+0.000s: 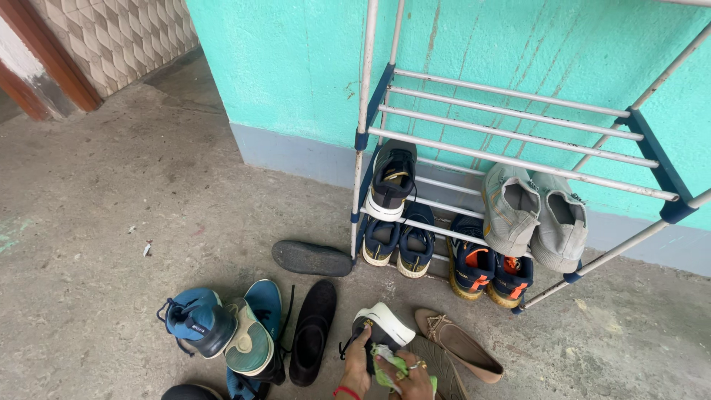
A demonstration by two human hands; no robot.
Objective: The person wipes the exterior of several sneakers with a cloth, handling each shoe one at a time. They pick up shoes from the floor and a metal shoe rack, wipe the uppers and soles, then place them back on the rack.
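My left hand (357, 363) grips a black sneaker with a white sole (385, 324) at the bottom of the view, just above the concrete floor. My right hand (415, 376), wearing rings, presses a green cloth (386, 365) against that sneaker. A red band circles my left wrist. A metal shoe rack (518, 137) stands against the turquoise wall ahead, holding one matching black sneaker (392, 178), a grey pair (533, 211), a navy pair (400, 241) and a navy-orange pair (489, 270).
On the floor lie black flats (312, 332), a lone black sole (311, 258), tan flats (455, 342) and blue sneakers (222, 326). A doorway with a brown frame (37, 67) is at the top left.
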